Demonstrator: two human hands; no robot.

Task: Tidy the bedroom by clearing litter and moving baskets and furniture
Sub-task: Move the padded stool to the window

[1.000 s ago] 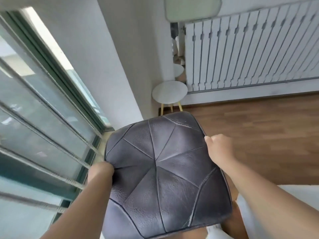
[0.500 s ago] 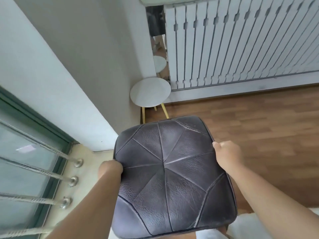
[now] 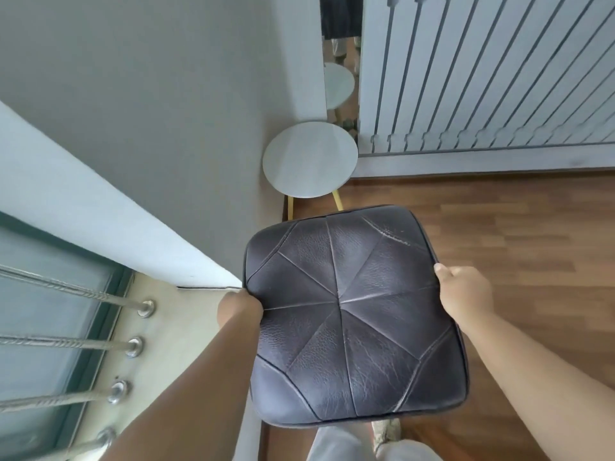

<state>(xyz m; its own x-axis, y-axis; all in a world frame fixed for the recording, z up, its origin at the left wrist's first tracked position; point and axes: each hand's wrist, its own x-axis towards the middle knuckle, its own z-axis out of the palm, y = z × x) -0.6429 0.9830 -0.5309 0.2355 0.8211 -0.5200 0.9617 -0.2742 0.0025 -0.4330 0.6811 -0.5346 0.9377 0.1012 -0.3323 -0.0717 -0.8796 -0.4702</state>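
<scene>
i see dark padded stool (image 3: 352, 314) held up over wood floor (image 3: 499, 247), close to wall corner. left hand (image 3: 240, 309) grips its left edge, right hand (image 3: 466, 294) grips right edge, fingers curled under. round white table (image 3: 309, 159) just beyond stool, by slatted panel (image 3: 482, 71). window bars (image 3: 66, 344) at left.

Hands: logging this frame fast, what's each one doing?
Left hand: grips the left edge of the dark quilted leather seat cushion.
Right hand: grips its right edge.
</scene>
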